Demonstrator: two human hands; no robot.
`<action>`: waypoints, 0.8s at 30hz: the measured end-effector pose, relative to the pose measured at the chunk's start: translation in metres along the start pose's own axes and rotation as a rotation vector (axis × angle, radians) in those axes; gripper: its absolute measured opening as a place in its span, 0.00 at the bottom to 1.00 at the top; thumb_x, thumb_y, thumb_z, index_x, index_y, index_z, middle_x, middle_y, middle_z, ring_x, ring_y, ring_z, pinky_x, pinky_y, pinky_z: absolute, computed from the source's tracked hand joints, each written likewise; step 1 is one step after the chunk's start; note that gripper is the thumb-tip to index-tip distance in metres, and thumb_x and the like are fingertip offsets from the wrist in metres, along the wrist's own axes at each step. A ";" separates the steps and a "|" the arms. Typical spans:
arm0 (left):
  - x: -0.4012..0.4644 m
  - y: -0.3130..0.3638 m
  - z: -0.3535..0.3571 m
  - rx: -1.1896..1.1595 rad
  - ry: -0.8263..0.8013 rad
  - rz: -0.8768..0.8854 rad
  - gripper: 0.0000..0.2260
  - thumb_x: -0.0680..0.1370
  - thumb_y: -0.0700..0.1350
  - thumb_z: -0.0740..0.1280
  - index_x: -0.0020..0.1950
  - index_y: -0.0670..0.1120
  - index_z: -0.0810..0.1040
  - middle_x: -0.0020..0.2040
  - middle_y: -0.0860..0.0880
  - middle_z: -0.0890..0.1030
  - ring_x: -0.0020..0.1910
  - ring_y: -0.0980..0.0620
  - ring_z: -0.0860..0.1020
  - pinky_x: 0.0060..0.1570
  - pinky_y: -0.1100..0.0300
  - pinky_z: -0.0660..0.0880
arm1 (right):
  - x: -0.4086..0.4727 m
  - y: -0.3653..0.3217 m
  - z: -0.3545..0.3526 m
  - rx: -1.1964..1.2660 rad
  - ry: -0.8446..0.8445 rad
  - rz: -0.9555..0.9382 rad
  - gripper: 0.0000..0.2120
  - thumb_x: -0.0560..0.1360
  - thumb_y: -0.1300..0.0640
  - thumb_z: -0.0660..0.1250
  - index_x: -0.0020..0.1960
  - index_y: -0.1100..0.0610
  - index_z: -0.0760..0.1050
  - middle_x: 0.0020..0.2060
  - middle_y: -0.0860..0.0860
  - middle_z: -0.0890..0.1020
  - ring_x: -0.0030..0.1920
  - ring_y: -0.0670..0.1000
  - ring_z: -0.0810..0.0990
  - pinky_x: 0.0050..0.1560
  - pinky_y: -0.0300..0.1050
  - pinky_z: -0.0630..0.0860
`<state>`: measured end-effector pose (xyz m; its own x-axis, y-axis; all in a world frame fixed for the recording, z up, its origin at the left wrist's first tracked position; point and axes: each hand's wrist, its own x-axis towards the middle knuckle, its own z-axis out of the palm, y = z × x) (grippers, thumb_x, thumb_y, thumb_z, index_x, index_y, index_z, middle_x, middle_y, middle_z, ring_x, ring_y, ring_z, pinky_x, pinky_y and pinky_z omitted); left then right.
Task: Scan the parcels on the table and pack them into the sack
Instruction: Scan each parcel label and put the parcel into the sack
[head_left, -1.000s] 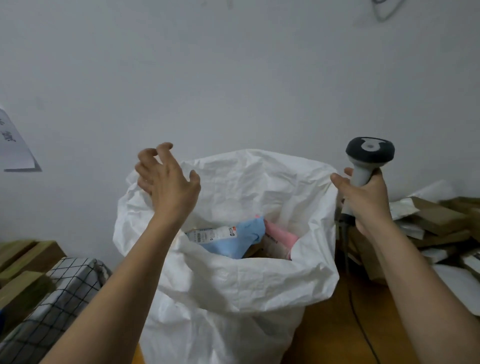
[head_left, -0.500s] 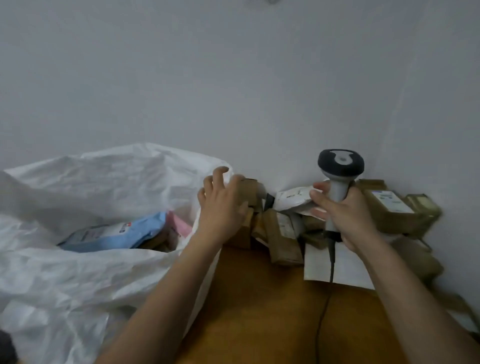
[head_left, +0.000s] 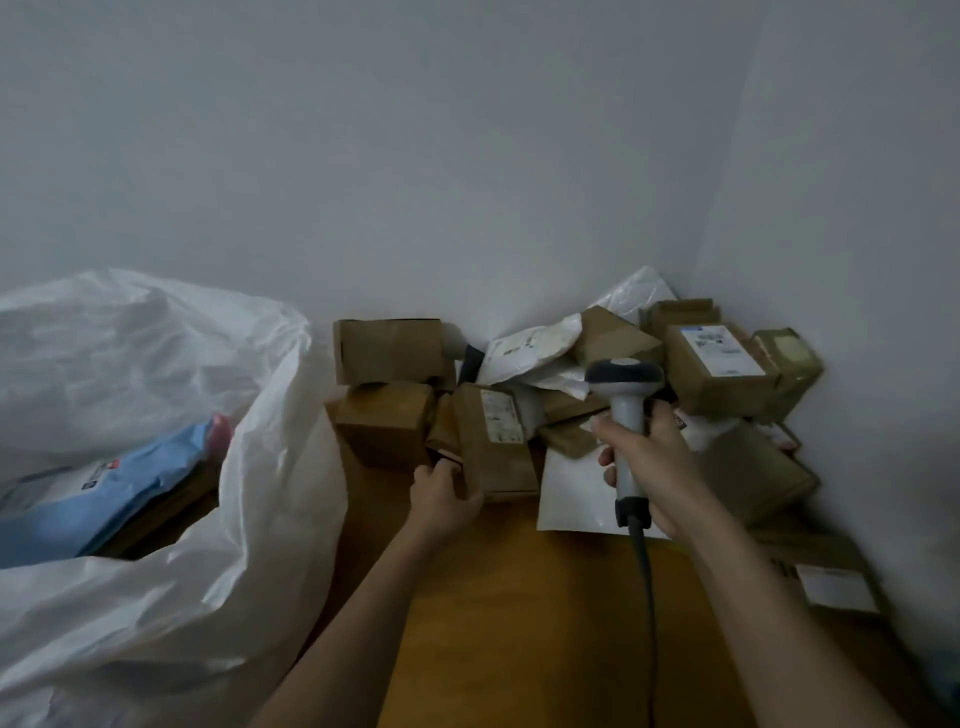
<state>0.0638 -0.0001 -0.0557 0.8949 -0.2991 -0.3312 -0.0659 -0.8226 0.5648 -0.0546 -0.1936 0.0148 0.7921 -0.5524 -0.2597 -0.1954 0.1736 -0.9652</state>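
Left hand (head_left: 444, 496), at centre frame, closing fingers and thumb around the near lower corner of a brown box (head_left: 491, 447) standing tilted at the front of the pile; right hand (head_left: 652, 467), right of centre, wrapping the handle of a scanner (head_left: 626, 395) with the head hovering over the pile and the cable (head_left: 644, 571) trailing down across the table (head_left: 519, 597). Sack (head_left: 156, 364) standing open at left of frame, a blue parcel (head_left: 98, 493) lying inside. Likely hazards: gripping only one corner, so risking the box twisting or slipping on lifting; leaning against a second brown box (head_left: 384, 423) on its left and a white mailer (head_left: 530, 345) behind, so risking neighbours toppling toward the table edge on withdrawal; label (head_left: 498, 415) facing up and right, so risking a missed read unless turned toward the scanner head; cable lying across the working area, so risking snagging on a parcel being carried leftward to the sack.
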 end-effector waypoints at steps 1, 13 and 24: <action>0.011 -0.003 0.006 -0.048 -0.013 -0.045 0.26 0.78 0.50 0.68 0.72 0.44 0.64 0.71 0.43 0.63 0.68 0.44 0.68 0.64 0.55 0.69 | 0.005 0.006 -0.001 0.001 0.001 0.026 0.21 0.76 0.56 0.70 0.64 0.56 0.66 0.40 0.57 0.77 0.35 0.50 0.76 0.31 0.43 0.73; 0.119 -0.023 0.072 -0.499 -0.029 -0.440 0.36 0.77 0.45 0.71 0.78 0.39 0.55 0.76 0.41 0.64 0.73 0.41 0.65 0.68 0.50 0.66 | 0.071 0.054 -0.008 -0.021 0.024 0.195 0.16 0.76 0.58 0.69 0.61 0.55 0.68 0.41 0.58 0.76 0.37 0.52 0.76 0.36 0.47 0.74; 0.074 -0.013 0.082 -0.599 0.099 -0.242 0.27 0.76 0.42 0.72 0.72 0.45 0.68 0.64 0.48 0.74 0.65 0.45 0.73 0.55 0.55 0.72 | 0.077 0.058 -0.040 0.015 0.013 0.197 0.15 0.74 0.55 0.72 0.57 0.53 0.71 0.35 0.56 0.79 0.33 0.52 0.78 0.37 0.49 0.75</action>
<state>0.0952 -0.0515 -0.1494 0.8921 -0.0697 -0.4465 0.3740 -0.4410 0.8159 -0.0283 -0.2586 -0.0623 0.7320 -0.5167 -0.4441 -0.3371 0.2917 -0.8951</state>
